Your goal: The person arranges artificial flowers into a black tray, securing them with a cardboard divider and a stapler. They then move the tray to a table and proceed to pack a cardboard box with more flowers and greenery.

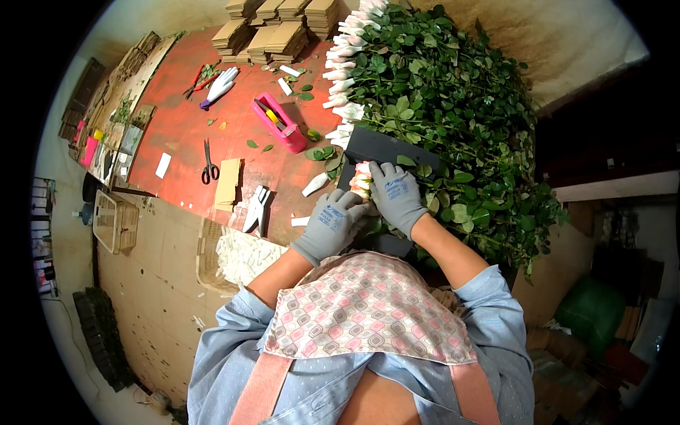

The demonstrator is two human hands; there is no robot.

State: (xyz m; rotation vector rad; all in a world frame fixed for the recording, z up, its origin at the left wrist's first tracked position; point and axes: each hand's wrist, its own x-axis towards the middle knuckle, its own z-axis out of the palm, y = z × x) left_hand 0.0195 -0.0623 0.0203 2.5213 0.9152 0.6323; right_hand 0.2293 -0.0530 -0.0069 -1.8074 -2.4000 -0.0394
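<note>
My gloved grey right hand (pixel 397 195) bends its fingers over a short row of pale pink rose heads (pixel 360 180), which lies in a dark tray or board (pixel 375 142). My gloved grey left hand (pixel 327 223) is at the lower left of the roses, fingers curled; what they grip is hidden. Just left of the hands lie a white wrapped bud (pixel 315 183), loose leaves and a silver stapler-like tool (pixel 256 212). Leafy stems (pixel 439 106) with white-wrapped heads (pixel 340 71) are piled beyond and right of the hands.
The red table (pixel 177 106) holds a pink dispenser (pixel 290 134), black scissors (pixel 209 163), pruners, a white glove (pixel 221 88), cardboard pieces (pixel 228 184) and stacked cardboard (pixel 276 39). A crate of white pieces (pixel 241 258) sits below its front edge. Another basket (pixel 113 219) stands left.
</note>
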